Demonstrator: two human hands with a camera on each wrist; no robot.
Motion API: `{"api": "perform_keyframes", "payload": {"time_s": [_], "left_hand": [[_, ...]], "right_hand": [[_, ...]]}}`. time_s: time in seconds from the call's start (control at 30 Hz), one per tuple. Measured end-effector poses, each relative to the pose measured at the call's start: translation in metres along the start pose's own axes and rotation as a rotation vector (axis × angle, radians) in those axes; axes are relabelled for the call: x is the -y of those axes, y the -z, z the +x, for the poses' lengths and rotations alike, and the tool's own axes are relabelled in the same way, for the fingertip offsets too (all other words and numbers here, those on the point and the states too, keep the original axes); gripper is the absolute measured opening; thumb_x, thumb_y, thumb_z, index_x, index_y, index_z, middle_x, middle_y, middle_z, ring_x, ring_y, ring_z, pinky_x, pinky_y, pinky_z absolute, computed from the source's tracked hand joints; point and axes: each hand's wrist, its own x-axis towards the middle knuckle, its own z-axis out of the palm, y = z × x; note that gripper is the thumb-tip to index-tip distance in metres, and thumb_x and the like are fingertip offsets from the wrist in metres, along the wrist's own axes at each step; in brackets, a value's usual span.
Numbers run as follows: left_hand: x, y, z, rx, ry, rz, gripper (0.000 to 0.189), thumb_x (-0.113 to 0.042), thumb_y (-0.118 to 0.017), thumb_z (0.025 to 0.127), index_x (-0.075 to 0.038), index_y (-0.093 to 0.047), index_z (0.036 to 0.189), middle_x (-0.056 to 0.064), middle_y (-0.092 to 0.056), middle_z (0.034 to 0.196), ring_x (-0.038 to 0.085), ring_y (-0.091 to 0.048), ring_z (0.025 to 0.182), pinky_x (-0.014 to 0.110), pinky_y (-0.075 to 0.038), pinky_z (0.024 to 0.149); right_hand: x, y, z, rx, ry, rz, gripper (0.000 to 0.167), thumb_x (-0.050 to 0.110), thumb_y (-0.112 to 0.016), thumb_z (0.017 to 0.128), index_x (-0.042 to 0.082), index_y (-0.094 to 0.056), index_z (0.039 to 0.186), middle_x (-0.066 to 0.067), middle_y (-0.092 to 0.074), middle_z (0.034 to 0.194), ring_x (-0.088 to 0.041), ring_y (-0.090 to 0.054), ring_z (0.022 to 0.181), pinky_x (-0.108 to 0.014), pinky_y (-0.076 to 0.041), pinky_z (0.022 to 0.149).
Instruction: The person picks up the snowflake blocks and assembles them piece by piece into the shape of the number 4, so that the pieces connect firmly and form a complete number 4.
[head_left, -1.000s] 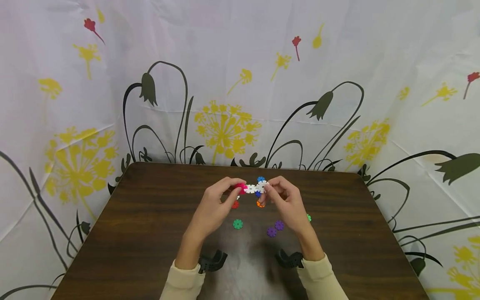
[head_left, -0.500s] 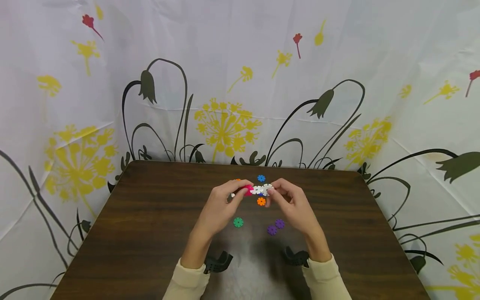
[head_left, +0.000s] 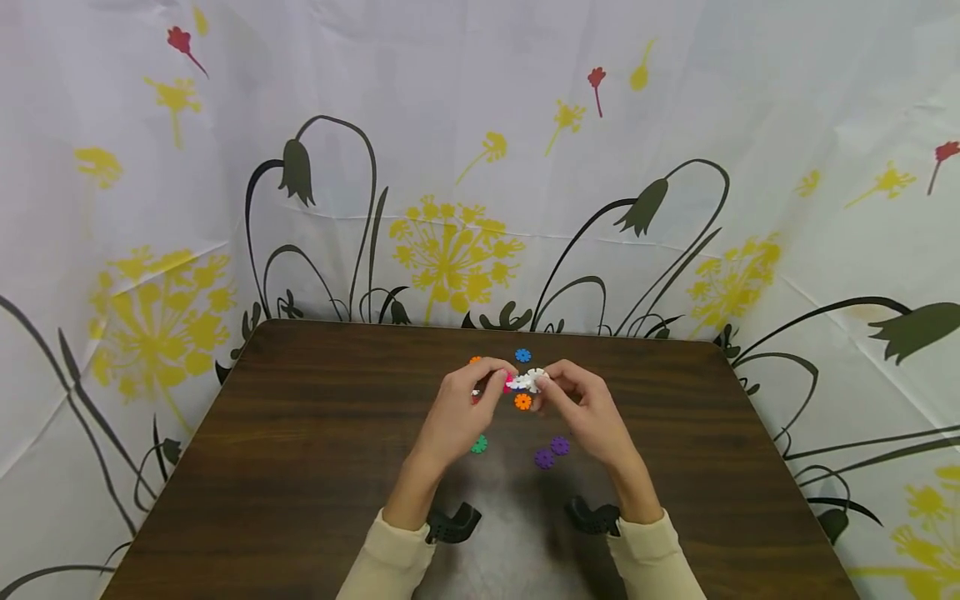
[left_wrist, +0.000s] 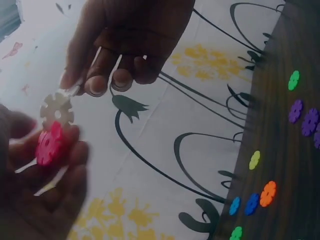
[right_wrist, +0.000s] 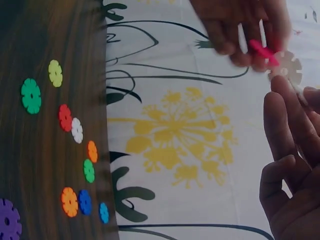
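Observation:
Out over the far half of the table, both hands hold a short chain of notched plastic discs between them. My left hand (head_left: 456,417) pinches a pink disc (left_wrist: 49,144) between thumb and fingers. A white disc (left_wrist: 57,111) is joined to the pink one. On the other side, my right hand (head_left: 588,412) pinches another white disc (head_left: 536,379), which meets the first white disc at an angle. In the right wrist view that held white disc is seen nearly edge-on, partly covered by the fingertips. Whether its slot is fully seated cannot be told.
Loose notched discs lie on the brown table (head_left: 300,467): a green disc (head_left: 480,444), purple discs (head_left: 544,458), an orange disc (head_left: 522,402), a light blue disc (head_left: 522,355), a yellow disc (right_wrist: 55,73) and a red disc (right_wrist: 65,118). A flower-printed cloth (head_left: 450,125) hangs behind the table.
My left hand has shifted right, closer to my right hand. The pink disc and its joined white disc have turned from face-on to a steeper tilt. Both hands keep their grip.

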Motion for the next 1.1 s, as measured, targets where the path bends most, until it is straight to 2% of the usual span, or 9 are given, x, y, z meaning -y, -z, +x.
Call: {"api": "perform_keyframes", "payload": {"time_s": [0.13, 0.23, 0.3, 0.43, 0.53, 0.7, 0.87, 1.0, 1.1], "left_hand": [[0.003, -0.006, 0.0, 0.078, 0.08, -0.089, 0.022, -0.037, -0.066, 0.108, -0.023, -0.072, 0.124, -0.001, -0.072, 0.096, 0.011, -0.066, 0.072, 0.03, -0.06, 0.066], [0.007, -0.008, 0.0, 0.064, 0.043, -0.113, 0.027, -0.035, -0.075, 0.103, -0.02, -0.075, 0.125, 0.002, -0.077, 0.107, 0.013, -0.071, 0.077, 0.032, -0.065, 0.07], [0.008, -0.006, 0.0, 0.02, -0.001, -0.1, 0.024, -0.03, -0.078, 0.101, -0.018, -0.077, 0.122, 0.002, -0.077, 0.109, 0.016, -0.069, 0.078, 0.029, -0.063, 0.07], [0.011, 0.001, -0.001, -0.047, -0.064, -0.079, 0.017, -0.019, -0.077, 0.102, -0.021, -0.077, 0.119, -0.001, -0.072, 0.105, 0.023, -0.059, 0.074, 0.023, -0.052, 0.061], [0.01, 0.005, -0.001, -0.052, -0.095, -0.088, 0.017, -0.014, -0.076, 0.102, -0.022, -0.075, 0.116, -0.001, -0.069, 0.105, 0.024, -0.056, 0.072, 0.024, -0.048, 0.059], [0.006, 0.01, 0.0, -0.036, -0.143, -0.09, 0.016, -0.008, -0.075, 0.101, -0.019, -0.075, 0.112, -0.001, -0.069, 0.108, 0.017, -0.059, 0.076, 0.025, -0.054, 0.063], [0.002, 0.017, 0.0, -0.082, -0.188, -0.067, 0.018, -0.003, -0.074, 0.1, -0.017, -0.074, 0.11, 0.0, -0.07, 0.108, 0.015, -0.06, 0.08, 0.026, -0.055, 0.07], [0.005, 0.019, -0.001, -0.101, -0.207, -0.044, 0.016, -0.003, -0.074, 0.1, -0.016, -0.074, 0.111, 0.0, -0.07, 0.108, 0.012, -0.06, 0.082, 0.027, -0.055, 0.07], [0.007, 0.019, -0.002, -0.1, -0.189, -0.038, 0.014, -0.007, -0.074, 0.101, -0.017, -0.074, 0.111, -0.001, -0.07, 0.106, 0.012, -0.06, 0.081, 0.027, -0.055, 0.07]], "right_hand": [[-0.001, -0.005, 0.0, 0.03, -0.007, 0.016, 0.011, 0.018, -0.063, 0.111, 0.013, -0.071, 0.104, -0.007, -0.074, 0.084, -0.025, -0.071, 0.076, -0.032, -0.062, 0.073], [-0.005, 0.002, -0.002, 0.125, -0.014, 0.032, 0.012, 0.015, -0.059, 0.112, 0.01, -0.07, 0.113, -0.012, -0.073, 0.087, -0.031, -0.07, 0.078, -0.035, -0.062, 0.075], [-0.011, 0.009, -0.005, 0.196, -0.078, -0.001, 0.013, 0.016, -0.059, 0.111, 0.01, -0.069, 0.117, -0.013, -0.071, 0.089, -0.032, -0.067, 0.077, -0.035, -0.06, 0.072], [-0.033, 0.014, -0.018, 0.339, -0.288, -0.238, 0.021, 0.024, -0.068, 0.107, 0.011, -0.069, 0.123, -0.006, -0.07, 0.09, -0.02, -0.062, 0.074, -0.033, -0.054, 0.067], [-0.053, 0.007, -0.032, 0.42, -0.397, -0.432, 0.028, 0.027, -0.075, 0.103, 0.011, -0.069, 0.124, 0.002, -0.07, 0.09, -0.013, -0.061, 0.075, -0.032, -0.053, 0.068], [-0.078, -0.007, -0.053, 0.385, -0.455, -0.533, 0.03, 0.022, -0.083, 0.095, 0.012, -0.066, 0.118, 0.003, -0.066, 0.085, -0.012, -0.06, 0.073, -0.032, -0.05, 0.064], [-0.088, -0.009, -0.057, 0.331, -0.464, -0.502, 0.029, 0.021, -0.084, 0.093, 0.01, -0.062, 0.109, 0.001, -0.062, 0.082, -0.012, -0.056, 0.07, -0.029, -0.047, 0.063], [-0.093, -0.005, -0.053, 0.387, -0.464, -0.392, 0.025, 0.024, -0.08, 0.099, 0.008, -0.061, 0.098, 0.001, -0.061, 0.076, -0.011, -0.055, 0.064, -0.027, -0.046, 0.057], [-0.096, -0.003, -0.049, 0.438, -0.46, -0.273, 0.024, 0.025, -0.071, 0.106, 0.008, -0.06, 0.092, 0.0, -0.064, 0.069, -0.014, -0.06, 0.055, -0.029, -0.051, 0.052]]}}
